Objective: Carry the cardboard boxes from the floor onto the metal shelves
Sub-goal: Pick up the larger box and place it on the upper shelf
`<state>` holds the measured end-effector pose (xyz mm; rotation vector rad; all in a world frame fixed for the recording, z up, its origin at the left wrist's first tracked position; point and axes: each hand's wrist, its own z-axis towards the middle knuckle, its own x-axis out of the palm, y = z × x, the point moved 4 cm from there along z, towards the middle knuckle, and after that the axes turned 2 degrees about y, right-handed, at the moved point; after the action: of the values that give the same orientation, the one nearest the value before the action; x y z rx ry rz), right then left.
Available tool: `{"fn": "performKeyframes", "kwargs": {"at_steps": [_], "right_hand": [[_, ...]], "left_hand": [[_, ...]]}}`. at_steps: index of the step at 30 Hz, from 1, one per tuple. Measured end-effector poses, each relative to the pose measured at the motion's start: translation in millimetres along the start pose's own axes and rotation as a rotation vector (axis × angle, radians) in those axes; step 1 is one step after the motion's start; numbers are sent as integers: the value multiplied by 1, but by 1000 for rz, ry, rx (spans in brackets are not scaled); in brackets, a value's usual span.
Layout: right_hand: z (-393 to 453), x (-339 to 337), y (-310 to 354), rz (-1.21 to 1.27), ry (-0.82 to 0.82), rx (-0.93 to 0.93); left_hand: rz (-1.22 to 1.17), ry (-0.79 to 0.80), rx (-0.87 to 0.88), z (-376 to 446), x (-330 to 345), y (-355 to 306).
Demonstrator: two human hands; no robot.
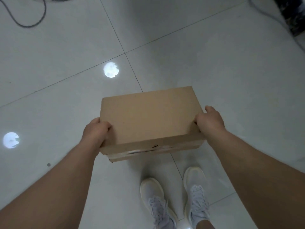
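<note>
Cardboard box point(150, 119) sits gripped at its 2 short ends, left hand point(96, 132) and right hand point(210, 123) each clamped on a side, held above a glossy pale tiled floor point(214, 71) with dark grout lines and 2 round light reflections point(111, 69). A grey cable point(31, 22) loops at the top left, white sneakers point(196, 194) stand below the box, and fingers under the box are hidden; a dark blurred object point(292, 15) at the top right is cut off and unreadable.
</note>
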<state>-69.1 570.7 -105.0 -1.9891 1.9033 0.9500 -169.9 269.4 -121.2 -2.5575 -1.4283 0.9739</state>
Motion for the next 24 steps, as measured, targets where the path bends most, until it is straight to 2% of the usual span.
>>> {"fn": "performKeyframes", "kwargs": {"at_steps": [2,5,8,11,14,18,21,24], "right_hand": [[-3,-2,3,4,14,-24],[-9,-3,6,164,33,67],[-7,-7,10,213,-24,142],[-6,-8,16,174,-49,101],[-6,-7,16,209,-29,92],[-9,-17,13,279,-64,171],[-8,-24,12,307,-150,100],[-8,-27,13,298,-160,18]], "left_hand": [[-91,-24,-3,-5,-4,-5],[-155,-65,17,-12,-7,-20],[-112,-28,42,-18,-3,-28],[-80,-3,14,-21,-1,-27],[-149,-56,-45,-22,-2,-27],[-219,-158,7,-19,-6,-28],[-277,-134,78,-19,-8,-27],[-327,-55,103,-18,-11,-24]]}}
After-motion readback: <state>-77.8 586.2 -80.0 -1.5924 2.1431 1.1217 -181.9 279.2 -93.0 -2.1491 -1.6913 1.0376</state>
